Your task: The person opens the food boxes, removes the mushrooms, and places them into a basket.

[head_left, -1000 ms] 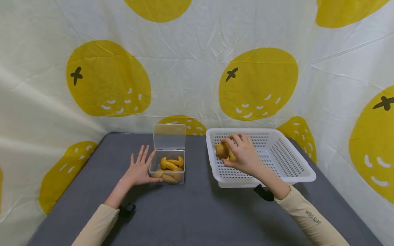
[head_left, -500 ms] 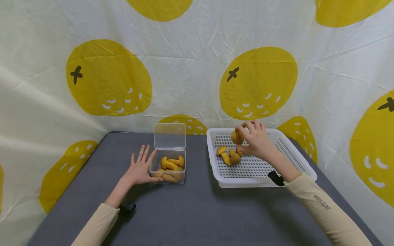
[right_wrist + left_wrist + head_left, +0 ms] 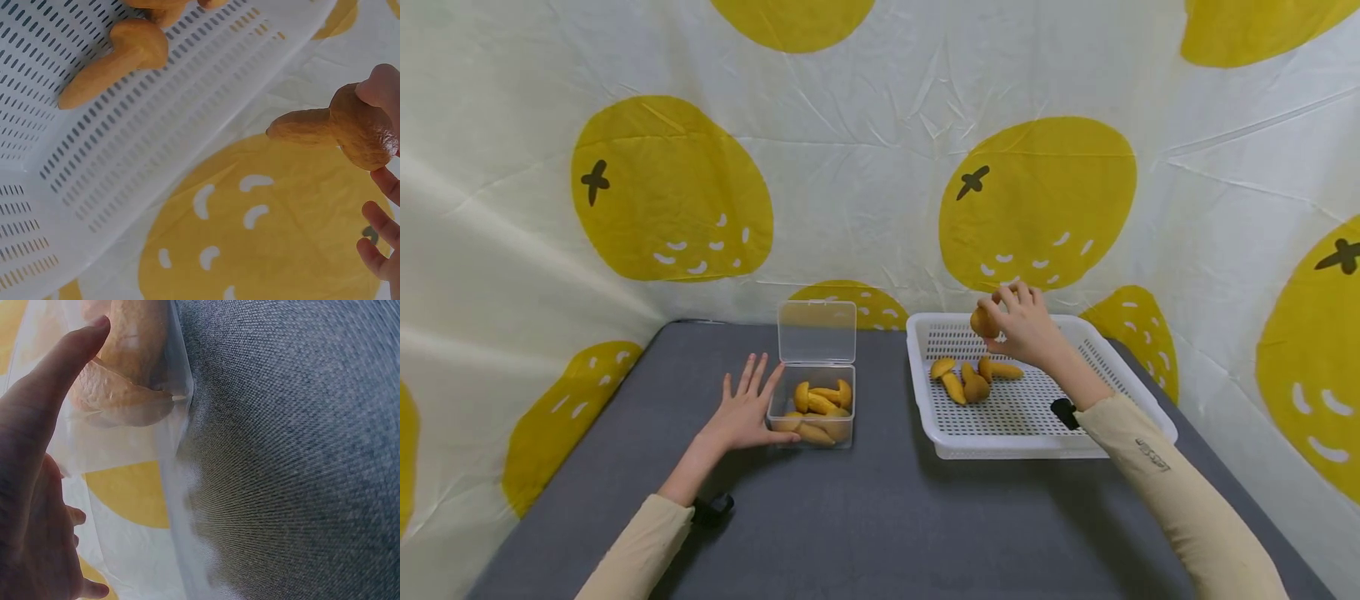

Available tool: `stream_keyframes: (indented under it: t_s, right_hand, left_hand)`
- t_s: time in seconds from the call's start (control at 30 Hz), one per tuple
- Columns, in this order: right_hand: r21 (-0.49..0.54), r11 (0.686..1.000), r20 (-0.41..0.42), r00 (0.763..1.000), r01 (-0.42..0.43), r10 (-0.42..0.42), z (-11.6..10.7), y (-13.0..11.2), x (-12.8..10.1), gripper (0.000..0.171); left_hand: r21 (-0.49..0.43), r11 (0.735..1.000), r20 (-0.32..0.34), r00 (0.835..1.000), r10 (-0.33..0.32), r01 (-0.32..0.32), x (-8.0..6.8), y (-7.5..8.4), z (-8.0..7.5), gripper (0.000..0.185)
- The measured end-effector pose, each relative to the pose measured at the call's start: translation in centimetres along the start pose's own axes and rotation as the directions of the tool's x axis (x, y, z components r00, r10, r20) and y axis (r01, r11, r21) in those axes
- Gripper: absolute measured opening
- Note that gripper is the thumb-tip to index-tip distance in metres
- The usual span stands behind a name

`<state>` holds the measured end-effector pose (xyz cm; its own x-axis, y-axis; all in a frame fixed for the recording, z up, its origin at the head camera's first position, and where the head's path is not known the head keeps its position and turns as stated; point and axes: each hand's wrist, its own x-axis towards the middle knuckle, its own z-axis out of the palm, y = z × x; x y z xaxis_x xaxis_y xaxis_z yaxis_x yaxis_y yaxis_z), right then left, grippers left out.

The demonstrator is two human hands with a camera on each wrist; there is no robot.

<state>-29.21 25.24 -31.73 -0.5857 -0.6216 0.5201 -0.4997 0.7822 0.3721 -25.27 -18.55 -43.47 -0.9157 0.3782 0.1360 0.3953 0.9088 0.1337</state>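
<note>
My right hand (image 3: 1021, 327) pinches a brown mushroom (image 3: 362, 128) by its cap, above the back of a white perforated basket (image 3: 1045, 446). Its stem points away from the fingers in the right wrist view. Several more mushrooms (image 3: 976, 388) lie in the left half of the basket. On the left, my left hand (image 3: 741, 417) is spread out beside a clear plastic box (image 3: 812, 379), with the thumb by its front wall and the fingers along its left side. Inside the box are several mushrooms (image 3: 822, 403). The hinged lid (image 3: 817, 333) stands raised at the back.
A dark grey cloth (image 3: 880, 517) covers the table. Behind it hangs a white curtain (image 3: 865, 167) with large yellow fruit prints, close to the back of the basket and the box lid.
My right hand has lifted the mushroom up and to the back right from the basket's left side, uncovering the mushrooms lying there. The left hand has stayed beside the box.
</note>
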Motion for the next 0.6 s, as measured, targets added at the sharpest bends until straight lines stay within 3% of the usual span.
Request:
stream_keyframes:
  t_s: [0.27, 0.6]
  right_hand:
    - [0.016, 0.999, 0.128, 0.991, -0.032, 0.030, 1.1, -0.3, 0.8, 0.055]
    - [0.023, 0.999, 0.144, 0.989, -0.031, 0.028, 2.3, -0.3, 1.0, 0.054]
  left_hand:
    - [-0.006, 1.000, 0.004, 1.000, 0.001, -0.001, 0.1, -0.1, -0.1, 0.118]
    - [-0.009, 1.000, 0.000, 1.000, -0.003, 0.003, 0.1, -0.2, 0.1, 0.118]
